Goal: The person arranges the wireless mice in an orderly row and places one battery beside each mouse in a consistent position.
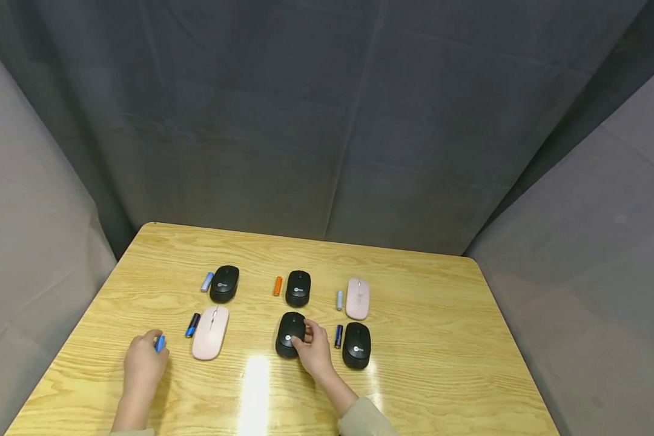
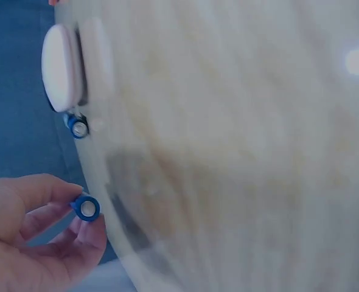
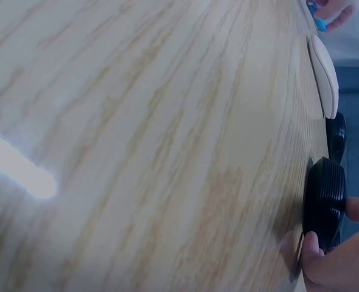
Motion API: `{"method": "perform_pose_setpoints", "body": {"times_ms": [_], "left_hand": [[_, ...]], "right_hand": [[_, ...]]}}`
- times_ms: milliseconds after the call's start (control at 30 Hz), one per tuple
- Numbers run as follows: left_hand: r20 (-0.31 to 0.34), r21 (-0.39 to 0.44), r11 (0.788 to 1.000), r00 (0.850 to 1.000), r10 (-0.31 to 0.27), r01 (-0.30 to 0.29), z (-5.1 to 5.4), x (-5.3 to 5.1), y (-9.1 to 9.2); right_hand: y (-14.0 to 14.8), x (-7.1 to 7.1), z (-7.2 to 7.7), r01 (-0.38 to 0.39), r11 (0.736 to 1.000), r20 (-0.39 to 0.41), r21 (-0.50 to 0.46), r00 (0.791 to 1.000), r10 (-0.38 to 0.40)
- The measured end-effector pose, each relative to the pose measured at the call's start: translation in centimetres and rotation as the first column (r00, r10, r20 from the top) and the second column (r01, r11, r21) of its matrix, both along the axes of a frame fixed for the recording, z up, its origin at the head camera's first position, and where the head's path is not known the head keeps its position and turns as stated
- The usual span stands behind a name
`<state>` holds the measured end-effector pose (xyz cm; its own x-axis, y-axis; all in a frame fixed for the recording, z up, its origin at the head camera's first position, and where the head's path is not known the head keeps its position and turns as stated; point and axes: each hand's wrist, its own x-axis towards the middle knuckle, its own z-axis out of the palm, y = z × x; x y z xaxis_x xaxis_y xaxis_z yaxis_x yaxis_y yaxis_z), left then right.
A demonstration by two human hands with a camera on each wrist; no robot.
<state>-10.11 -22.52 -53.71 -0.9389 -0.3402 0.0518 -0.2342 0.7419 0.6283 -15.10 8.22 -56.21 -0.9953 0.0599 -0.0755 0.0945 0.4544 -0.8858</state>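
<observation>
My left hand (image 1: 144, 363) pinches a blue battery (image 1: 160, 344) between thumb and fingers at the table's left. In the left wrist view the end of this battery (image 2: 87, 208) faces the camera. Just beyond that hand, a dark battery with a blue end (image 1: 192, 325) lies beside a pale pink computer mouse (image 1: 211, 333). At the middle of the table my right hand (image 1: 316, 352) grips a black computer mouse (image 1: 289, 332) by its right side. The right wrist view has two digits against this black mouse (image 3: 322, 191), which sits on or just over the tabletop.
Behind stand two black mice (image 1: 225, 283) (image 1: 298, 287) and a pink mouse (image 1: 357, 298), with a light blue battery (image 1: 207, 281), an orange battery (image 1: 277, 286) and another light blue battery (image 1: 339, 300) to their left. A dark battery (image 1: 338, 336) and black mouse (image 1: 356, 346) lie right of my right hand.
</observation>
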Motion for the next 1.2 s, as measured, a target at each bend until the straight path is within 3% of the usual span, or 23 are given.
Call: {"method": "perform_pose_setpoints", "body": {"times_ms": [367,700,933,1200], "left_hand": [[-0.147,0.066,0.997,0.989,-0.021,0.031,2.0,-2.1,2.7],[-0.306,0.057,0.991,0.947,-0.094,0.117,3.0,-3.8,5.9],[-0.351,0.057,0.977,0.92,-0.172,0.205,2.3,-4.6,8.2],[-0.32,0.034,0.961,0.914,-0.248,0.273,0.9,-5.4,10.6]], "right_hand": [[0.0,0.0,-0.2,0.009,1.0,0.009,0.011,1.0,-0.009],[0.1,-0.1,-0.2,0.0,1.0,0.0,-0.004,1.0,0.0],[0.1,-0.1,-0.2,-0.004,1.0,0.006,-0.014,1.0,0.004],[0.1,0.0,-0.3,0.003,1.0,0.005,-0.008,1.0,-0.003]]}}
